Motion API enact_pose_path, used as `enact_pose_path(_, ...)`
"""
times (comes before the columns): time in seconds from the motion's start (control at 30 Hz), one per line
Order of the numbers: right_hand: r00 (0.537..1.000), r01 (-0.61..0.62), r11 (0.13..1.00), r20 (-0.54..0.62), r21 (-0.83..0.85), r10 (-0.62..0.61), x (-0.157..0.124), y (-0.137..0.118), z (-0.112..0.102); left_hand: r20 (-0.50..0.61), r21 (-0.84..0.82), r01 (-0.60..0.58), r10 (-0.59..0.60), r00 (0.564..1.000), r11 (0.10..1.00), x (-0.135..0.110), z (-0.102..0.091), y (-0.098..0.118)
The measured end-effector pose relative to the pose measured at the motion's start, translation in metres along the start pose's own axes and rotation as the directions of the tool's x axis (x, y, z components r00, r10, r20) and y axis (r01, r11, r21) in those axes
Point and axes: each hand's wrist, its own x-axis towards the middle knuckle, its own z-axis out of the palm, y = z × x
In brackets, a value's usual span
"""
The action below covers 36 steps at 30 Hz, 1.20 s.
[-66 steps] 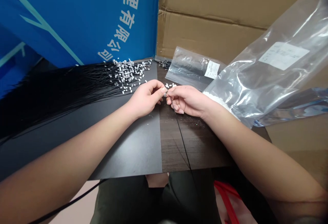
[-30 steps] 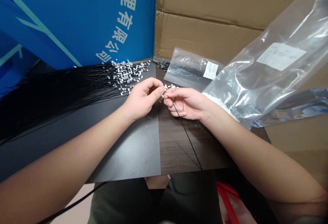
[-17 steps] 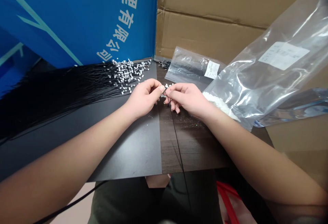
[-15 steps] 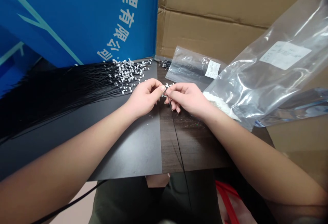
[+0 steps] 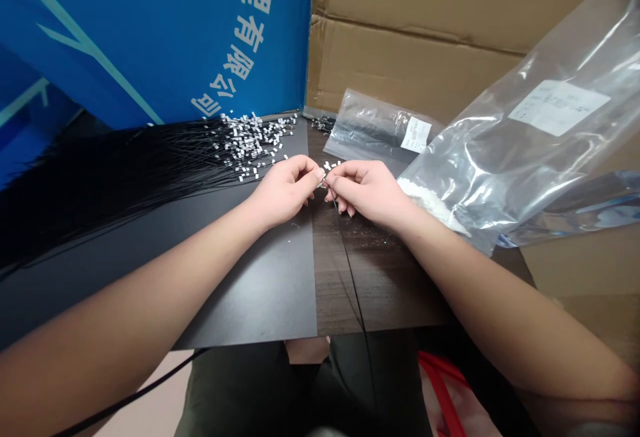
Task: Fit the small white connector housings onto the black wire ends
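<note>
My left hand (image 5: pixel 287 187) is closed in a pinch, thumb against forefinger, on what looks like a small white connector, mostly covered by the fingertips. Almost touching it, my right hand (image 5: pixel 367 190) pinches a thin black wire (image 5: pixel 356 293) near its upper end. From there the wire hangs down across the dark wood tabletop and over its front edge toward my lap. Just behind the fingertips lie several loose white connectors (image 5: pixel 329 165). Left of my hands spreads a big bundle of black wires (image 5: pixel 125 163) with white connectors (image 5: pixel 245 140) on their ends.
A clear plastic bag (image 5: pixel 500 157) holding small white pieces (image 5: pixel 433 203) lies close by my right forearm. Behind it is a flatter labelled bag (image 5: pixel 370 123), beside dark wire ends (image 5: pixel 325 125). A blue panel (image 5: pixel 165 30) and a cardboard wall (image 5: pixel 410 43) stand at the back.
Both hands stay nearly in place, fingertips together. My right fingers shift slightly, and the hanging wire swings a little to the right. The whole view moves slightly.
</note>
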Motion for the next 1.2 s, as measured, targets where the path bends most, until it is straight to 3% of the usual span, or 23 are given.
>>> enact_pose_path(0.3,0.999,-0.037,0.998,0.014,-0.045,0.038,0.0007,0.0015,0.0002,-0.024,0.010,-0.018,0.018,1.000,1.000,0.0007,0.0009,-0.0035)
enact_pose_path(0.8,0.991,0.125,0.962,-0.005,-0.243,-0.130,-0.0003,0.0069,-0.0017,-0.031,0.056,-0.022,0.024,0.999,0.998,0.0001,0.0006,-0.0042)
enact_pose_path(1.2,0.993,0.112,0.949,-0.004,-0.296,-0.119,-0.0020,0.0063,-0.0011,-0.017,0.045,-0.030,0.031,0.999,0.999,0.0008,0.0013,-0.0022)
